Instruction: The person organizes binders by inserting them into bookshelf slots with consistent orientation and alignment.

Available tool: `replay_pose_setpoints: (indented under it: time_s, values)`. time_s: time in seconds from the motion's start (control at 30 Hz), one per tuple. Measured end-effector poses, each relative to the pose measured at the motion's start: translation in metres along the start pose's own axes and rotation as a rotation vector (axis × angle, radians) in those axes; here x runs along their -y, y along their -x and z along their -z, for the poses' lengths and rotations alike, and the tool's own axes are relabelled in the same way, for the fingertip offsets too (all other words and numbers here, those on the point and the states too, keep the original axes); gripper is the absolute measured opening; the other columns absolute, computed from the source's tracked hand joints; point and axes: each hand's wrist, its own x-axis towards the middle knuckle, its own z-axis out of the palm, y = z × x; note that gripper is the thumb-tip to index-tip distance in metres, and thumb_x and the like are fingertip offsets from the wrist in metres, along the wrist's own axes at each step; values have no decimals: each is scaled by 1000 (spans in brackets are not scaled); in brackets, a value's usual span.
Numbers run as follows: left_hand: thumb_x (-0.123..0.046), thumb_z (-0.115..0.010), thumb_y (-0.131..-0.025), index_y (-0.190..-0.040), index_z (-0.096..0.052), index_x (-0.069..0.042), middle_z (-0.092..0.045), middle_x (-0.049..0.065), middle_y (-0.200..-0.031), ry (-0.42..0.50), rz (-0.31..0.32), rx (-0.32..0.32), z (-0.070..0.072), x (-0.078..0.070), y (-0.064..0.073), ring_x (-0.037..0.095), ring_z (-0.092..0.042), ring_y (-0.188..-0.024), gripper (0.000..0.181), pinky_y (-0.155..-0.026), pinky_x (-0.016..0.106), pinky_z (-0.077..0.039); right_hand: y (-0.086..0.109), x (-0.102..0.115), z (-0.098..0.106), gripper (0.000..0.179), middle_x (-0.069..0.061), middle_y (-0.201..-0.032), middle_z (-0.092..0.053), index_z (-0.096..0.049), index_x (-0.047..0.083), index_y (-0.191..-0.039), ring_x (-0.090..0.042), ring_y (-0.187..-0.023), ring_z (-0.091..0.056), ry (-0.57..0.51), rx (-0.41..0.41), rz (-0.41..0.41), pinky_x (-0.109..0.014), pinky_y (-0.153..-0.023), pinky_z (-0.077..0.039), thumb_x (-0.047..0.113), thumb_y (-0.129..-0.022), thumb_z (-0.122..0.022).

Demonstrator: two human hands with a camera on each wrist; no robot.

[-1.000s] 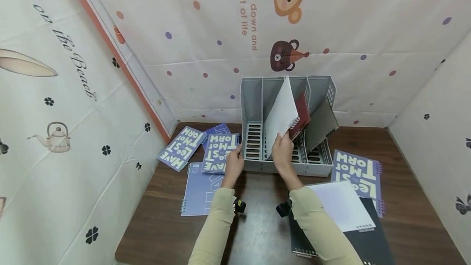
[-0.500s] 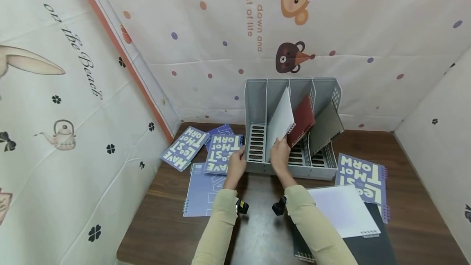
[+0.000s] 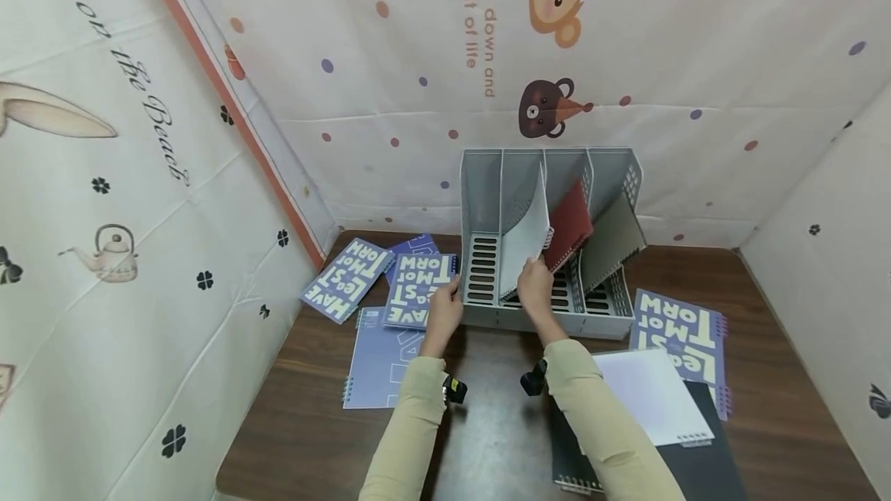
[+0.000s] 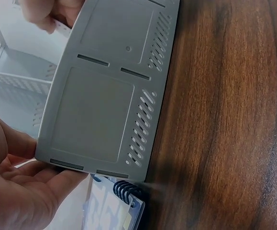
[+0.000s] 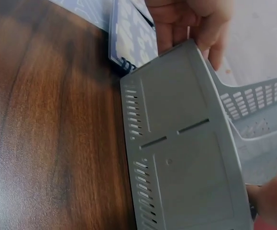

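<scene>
A grey file organizer [image 3: 480, 192] with several compartments stands against the back wall. My left hand [image 3: 443, 314] grips its front left corner; in the left wrist view the thumb is inside the rim and the fingers [image 4: 57, 184] are outside. My right hand [image 3: 536, 292] pinches the lower front of a white spiral notebook [image 3: 524, 242], which stands in the second compartment from the left, slightly bowed. To its right a red spiral notebook [image 3: 571, 226] leans in the third compartment, and a grey-green notebook [image 3: 612, 246] leans in the last one. The leftmost compartment holds nothing.
Several blue-purple notebooks lie left of the organizer, among them a small lettered one [image 3: 418, 292] right beside it and a larger plain one [image 3: 379, 366]. At right lie a lettered notebook [image 3: 682, 339], a white one [image 3: 654, 393] and a black one [image 3: 703, 454].
The white notebook has come down and back into the second compartment, with my right hand still on it. It now bows. My left hand stays on the organizer's corner. The head view has shifted slightly.
</scene>
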Motion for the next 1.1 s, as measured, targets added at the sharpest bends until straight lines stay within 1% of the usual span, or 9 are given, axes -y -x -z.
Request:
replay_pose_setpoints:
  time_s: [0.17, 0.27, 0.37, 0.5, 0.6, 0.7, 0.77, 0.83, 1.1]
  values:
    - [7, -52, -95, -135, -59, 9, -61, 22, -137, 10, 11, 3, 0, -2, 0, 37, -57, -127, 41, -96, 51, -51, 0, -2, 8, 28, -17, -73, -52, -55, -6, -105, -30, -64, -48, -14, 76, -24, -42, -61, -41, 15, -110, -36]
    - [7, -51, -97, -137, -58, 8, -59, 22, -139, 18, 15, 22, 0, -1, 0, 36, -55, -129, 41, -97, 50, -50, 1, -1, 11, 36, -32, -109, -63, -51, -8, -134, -43, -96, -62, -44, 123, -25, -53, -81, -50, 15, -109, -41]
    - [6, -50, -97, -138, -57, 9, -58, 22, -139, 19, 3, 27, -1, 0, -2, 36, -55, -129, 41, -96, 49, -51, 2, 1, 14, 49, -31, -141, -52, -37, -5, -152, -45, -127, -53, -73, 150, -14, -57, -101, -45, 14, -107, -45]
    - [7, -51, -97, -137, -58, 8, -59, 22, -139, 0, 12, 23, -2, 0, -2, 32, -59, -124, 42, -88, 45, -53, 7, 3, 17, 55, -32, -126, -60, -32, -4, -155, -34, -88, -64, -71, 187, -45, -47, -76, -52, 11, -105, -46]
    - [6, -50, -98, -138, -57, 7, -59, 21, -139, -13, 23, 21, -2, -2, -2, 32, -64, -112, 41, -79, 46, -53, 12, 8, 20, 54, -31, -112, -63, -34, -6, -154, -26, -65, -49, -79, 210, -94, -39, -60, -43, 11, -104, -45]
    - [3, -49, -100, -140, -55, 8, -57, 22, -141, -35, -2, 19, -3, -3, -3, 36, -64, -113, 41, -86, 48, -54, 18, 12, 26, 57, -33, -136, -55, -27, -5, -157, -33, -96, -64, -154, 240, -136, -40, -75, -50, 14, -105, -43]
    - [0, -48, -102, -142, -52, 9, -55, 24, -142, -57, -23, 33, -2, -4, -2, 37, -62, -119, 41, -95, 49, -53, 23, 15, 30, 60, -30, -154, -39, -20, -3, -160, -37, -130, -53, -221, 257, -157, -44, -96, -49, 16, -106, -42]
    - [-3, -48, -104, -144, -50, 9, -55, 26, -142, -80, -28, 53, 1, -4, 2, 38, -58, -126, 41, -103, 49, -48, 30, 17, 34, 63, -27, -162, -27, -14, -1, -161, -38, -148, -32, -287, 278, -172, -47, -111, -40, 16, -107, -41]
    - [-6, -54, -102, -142, -53, 7, -59, 29, -136, -133, 29, 53, 39, 2, 30, 46, -64, -112, 43, -97, 55, -50, 65, 28, 38, 61, -24, -162, -29, -18, -2, -160, -38, -144, -39, -351, 315, -125, -46, -114, -38, 8, -105, -44]
